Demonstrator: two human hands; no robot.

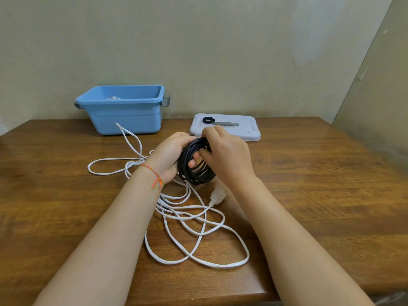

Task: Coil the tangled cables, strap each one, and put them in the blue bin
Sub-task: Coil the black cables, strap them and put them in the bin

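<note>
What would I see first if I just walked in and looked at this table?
Probably the coiled black cable in the middle, gripped by both the left hand and the right hand. Below it, a loose white cable sprawls tangled across the brown wooden table. At the back left stands the blue plastic bin, with something white inside.
</note>
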